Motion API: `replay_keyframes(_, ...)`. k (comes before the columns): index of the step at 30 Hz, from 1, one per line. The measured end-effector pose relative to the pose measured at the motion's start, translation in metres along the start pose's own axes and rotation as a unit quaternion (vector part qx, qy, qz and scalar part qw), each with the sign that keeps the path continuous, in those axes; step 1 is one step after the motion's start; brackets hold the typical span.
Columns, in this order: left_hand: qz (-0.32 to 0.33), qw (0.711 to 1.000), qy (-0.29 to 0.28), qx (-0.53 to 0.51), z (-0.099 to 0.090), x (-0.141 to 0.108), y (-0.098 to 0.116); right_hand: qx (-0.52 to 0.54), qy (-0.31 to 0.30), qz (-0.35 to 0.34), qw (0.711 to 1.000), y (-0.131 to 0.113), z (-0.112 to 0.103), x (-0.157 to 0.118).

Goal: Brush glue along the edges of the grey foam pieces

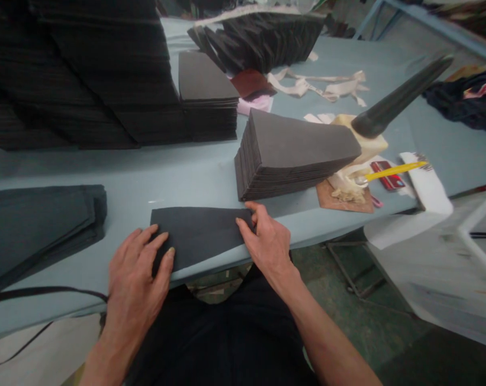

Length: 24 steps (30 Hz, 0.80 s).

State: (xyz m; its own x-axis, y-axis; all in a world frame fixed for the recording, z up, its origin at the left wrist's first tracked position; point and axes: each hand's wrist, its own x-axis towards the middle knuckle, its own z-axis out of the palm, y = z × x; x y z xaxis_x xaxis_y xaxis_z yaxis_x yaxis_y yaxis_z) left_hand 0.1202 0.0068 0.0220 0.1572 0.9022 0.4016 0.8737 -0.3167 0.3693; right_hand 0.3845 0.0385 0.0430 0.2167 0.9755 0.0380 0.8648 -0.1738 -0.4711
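A dark grey tapered panel point(202, 233), of cloth or thin sheet, lies flat near the table's front edge. My left hand point(140, 262) rests over its left end, fingers spread and fingertips on the panel. At the narrower right end, my right hand point(267, 236) has thumb and forefinger closed on the panel's edge. Just behind that hand stands a neat stack of similar dark panels point(303, 142). Larger dark sheets point(42, 228) lie to the left of my left hand.
Tall dark stacks point(106, 69) and a lower stack point(208, 80) stand behind on the pale blue table point(134, 166). To the right are a black rod-like object point(403, 96) on a yellowish block, a yellow-handled tool point(395, 171) and a red item point(387, 175). White strips point(323, 88) lie farther back.
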Motion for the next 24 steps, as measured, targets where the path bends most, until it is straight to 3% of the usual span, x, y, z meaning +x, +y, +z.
replay_keyframes(7, 0.011, 1.000, -0.014, 0.009, -0.001, 0.004, 0.006, 0.018, 0.026, -0.002, 0.999, 0.011, -0.002, 0.000)
replay_keyframes(17, -0.028, 0.998, -0.042, 0.042, -0.001, 0.008, 0.016, 0.015, 0.100, -0.051, 0.994, 0.025, 0.007, -0.001)
replay_keyframes(21, -0.022, 0.998, -0.045, 0.045, 0.006, -0.001, 0.003, 0.019, 0.138, -0.097, 0.985, 0.028, 0.012, -0.001)
replay_keyframes(24, -0.021, 1.000, -0.007, 0.007, 0.017, -0.012, -0.019, 0.021, 0.154, -0.130, 0.979, 0.032, 0.014, 0.001)
